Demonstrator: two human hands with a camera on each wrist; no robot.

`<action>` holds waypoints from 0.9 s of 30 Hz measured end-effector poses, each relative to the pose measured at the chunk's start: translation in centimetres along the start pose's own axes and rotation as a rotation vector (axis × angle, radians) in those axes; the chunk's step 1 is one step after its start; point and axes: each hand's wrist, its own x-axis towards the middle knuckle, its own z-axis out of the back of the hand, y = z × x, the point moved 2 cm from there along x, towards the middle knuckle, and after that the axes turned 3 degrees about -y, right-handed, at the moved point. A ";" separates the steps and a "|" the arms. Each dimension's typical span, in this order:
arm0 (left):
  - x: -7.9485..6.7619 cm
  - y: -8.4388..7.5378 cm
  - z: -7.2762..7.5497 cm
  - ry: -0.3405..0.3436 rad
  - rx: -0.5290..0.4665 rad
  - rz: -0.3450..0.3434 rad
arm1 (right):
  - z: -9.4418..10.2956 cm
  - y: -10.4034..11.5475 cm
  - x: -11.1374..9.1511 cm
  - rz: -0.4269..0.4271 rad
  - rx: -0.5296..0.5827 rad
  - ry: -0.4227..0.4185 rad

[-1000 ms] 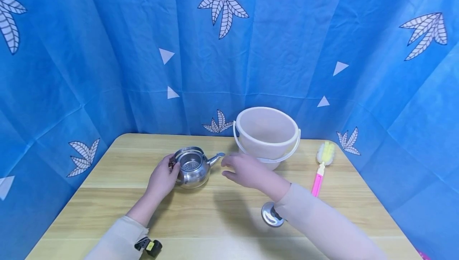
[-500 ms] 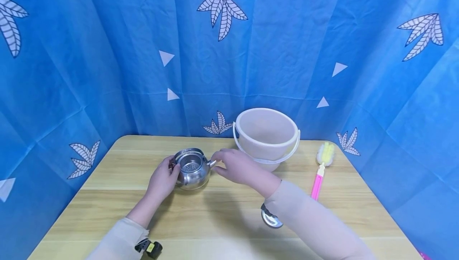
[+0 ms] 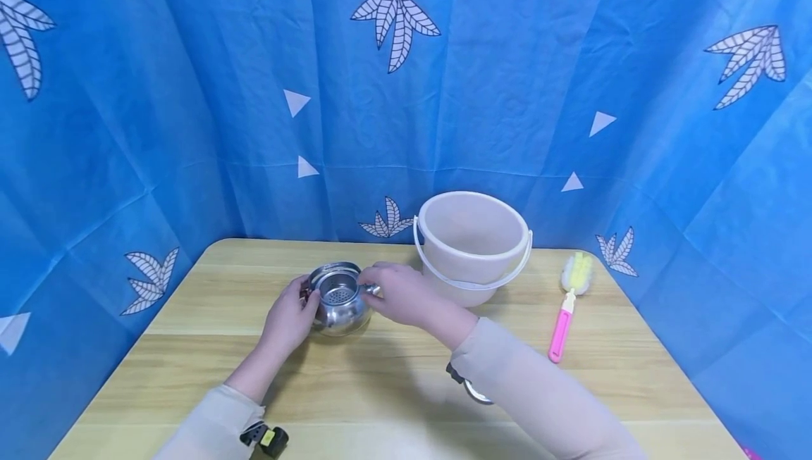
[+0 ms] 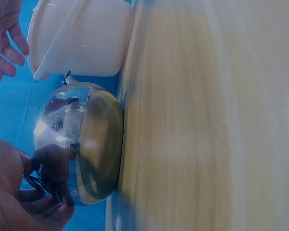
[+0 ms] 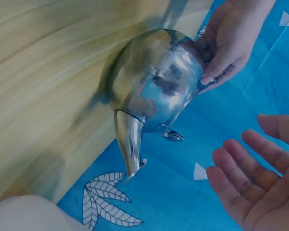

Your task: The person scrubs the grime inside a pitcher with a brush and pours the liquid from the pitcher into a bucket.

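Observation:
A lidless steel kettle point(image 3: 341, 303) stands on the wooden table point(image 3: 190, 347), its strainer showing inside. My left hand point(image 3: 303, 299) grips its handle side; in the left wrist view the fingers point(image 4: 36, 199) curl round the wire handle against the kettle point(image 4: 86, 144). My right hand point(image 3: 376, 284) hovers at the spout side with relaxed fingers. The right wrist view shows that hand point(image 5: 253, 180) open and apart from the kettle point(image 5: 154, 89) and its spout point(image 5: 130, 144), with the left hand point(image 5: 226, 43) on the far side.
A white plastic bucket point(image 3: 472, 245) stands just right of the kettle, near the blue curtain. A pink-handled brush point(image 3: 567, 308) lies further right. The kettle's steel lid point(image 3: 472, 391) peeks out under my right forearm. The table's near edge is close to my sleeves.
My right hand has moved left from beside the bucket to the kettle's spout, and its forearm now covers most of the lid. The left hand and kettle stayed put.

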 end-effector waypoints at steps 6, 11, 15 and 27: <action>-0.1 0.0 -0.1 0.011 0.007 0.009 | -0.7 0.2 0.4 0.028 -0.010 -0.035; -0.2 0.0 0.0 0.016 0.009 0.017 | -1.2 0.4 0.8 0.057 0.002 -0.067; -0.1 0.0 0.0 0.011 0.012 0.018 | -1.7 0.4 1.2 0.071 0.000 -0.073; 0.0 0.0 0.0 0.003 0.023 0.013 | -2.8 0.8 2.1 0.064 -0.050 -0.028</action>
